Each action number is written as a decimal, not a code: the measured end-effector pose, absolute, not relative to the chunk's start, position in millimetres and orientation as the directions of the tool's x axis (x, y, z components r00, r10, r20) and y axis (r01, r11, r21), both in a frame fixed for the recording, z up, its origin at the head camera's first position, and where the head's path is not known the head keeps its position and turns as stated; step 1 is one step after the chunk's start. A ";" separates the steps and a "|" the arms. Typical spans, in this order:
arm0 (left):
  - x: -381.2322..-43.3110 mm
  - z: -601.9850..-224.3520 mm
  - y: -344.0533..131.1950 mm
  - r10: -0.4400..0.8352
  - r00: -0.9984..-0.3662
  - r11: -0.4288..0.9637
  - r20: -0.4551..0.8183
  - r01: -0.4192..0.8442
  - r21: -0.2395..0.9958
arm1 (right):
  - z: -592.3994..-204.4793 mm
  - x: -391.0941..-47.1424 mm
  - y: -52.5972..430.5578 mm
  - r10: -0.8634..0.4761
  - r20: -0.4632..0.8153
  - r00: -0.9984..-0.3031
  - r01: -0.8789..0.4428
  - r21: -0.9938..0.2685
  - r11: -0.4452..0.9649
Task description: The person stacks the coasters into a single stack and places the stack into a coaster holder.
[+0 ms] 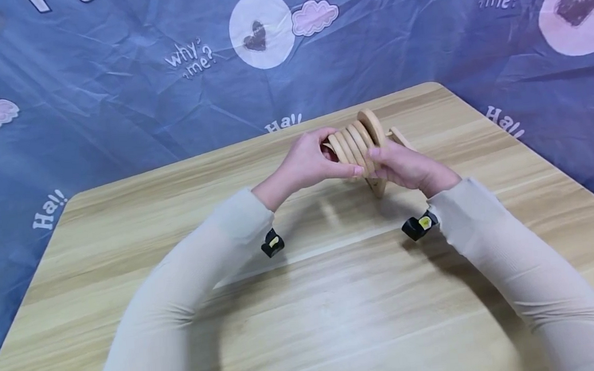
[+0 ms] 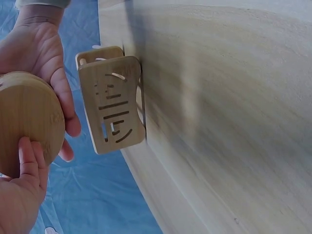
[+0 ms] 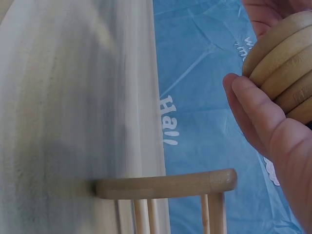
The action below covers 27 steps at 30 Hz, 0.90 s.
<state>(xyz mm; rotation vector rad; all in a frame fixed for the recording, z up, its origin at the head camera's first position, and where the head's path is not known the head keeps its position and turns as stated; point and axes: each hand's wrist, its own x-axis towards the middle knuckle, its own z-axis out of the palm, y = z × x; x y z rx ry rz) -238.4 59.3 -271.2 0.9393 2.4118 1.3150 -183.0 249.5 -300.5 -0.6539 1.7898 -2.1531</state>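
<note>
A stack of several round wooden coasters [image 1: 348,147] is held up over the far part of the table, tilted so the discs stand on edge. My left hand [image 1: 308,160] grips the stack from the left, thumb along the near side; in the left wrist view its fingertips lie on the end disc's flat face. From the other side, my right hand [image 1: 404,163] holds the stack, its thumb and fingers at the rims in the right wrist view. Beside and beneath the hands stands a wooden coaster holder [image 2: 112,105] with slots cut through its side panel, partly hidden in the head view.
The light wood-grain table [image 1: 311,311] carries the holder near its far edge. Behind hangs a blue printed cloth [image 1: 141,104]. A black wrist camera mount [image 1: 272,243] hangs below the left cuff, another mount [image 1: 420,225] below the right.
</note>
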 end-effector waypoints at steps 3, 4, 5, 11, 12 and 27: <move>-238.0 -271.9 61.2 0.637 -0.765 0.392 0.091 0.423 0.817 | -303.3 -184.2 249.3 -0.403 0.176 -0.898 -0.092 -0.972 -0.218; -238.0 -271.6 62.0 0.637 -0.765 0.394 0.090 0.424 0.816 | -304.0 -185.2 249.0 -0.377 0.175 -0.909 -0.096 -0.971 -0.218; -237.9 -271.3 62.8 0.638 -0.764 0.396 0.090 0.427 0.813 | -304.7 -186.5 248.7 -0.356 0.174 -0.918 -0.098 -0.970 -0.221; -240.4 -267.5 70.7 0.644 -0.759 0.418 0.098 0.457 0.785 | -303.6 -189.2 252.7 -0.300 0.161 -0.940 -0.085 -0.965 -0.249; -240.6 -266.8 72.6 0.644 -0.758 0.420 0.099 0.459 0.783 | -303.4 -188.6 254.6 -0.299 0.164 -0.940 -0.085 -0.962 -0.259; -242.2 -261.6 87.1 0.640 -0.762 0.434 0.097 0.463 0.773 | -296.7 -188.4 277.0 -0.383 0.219 -0.897 -0.112 -0.953 -0.282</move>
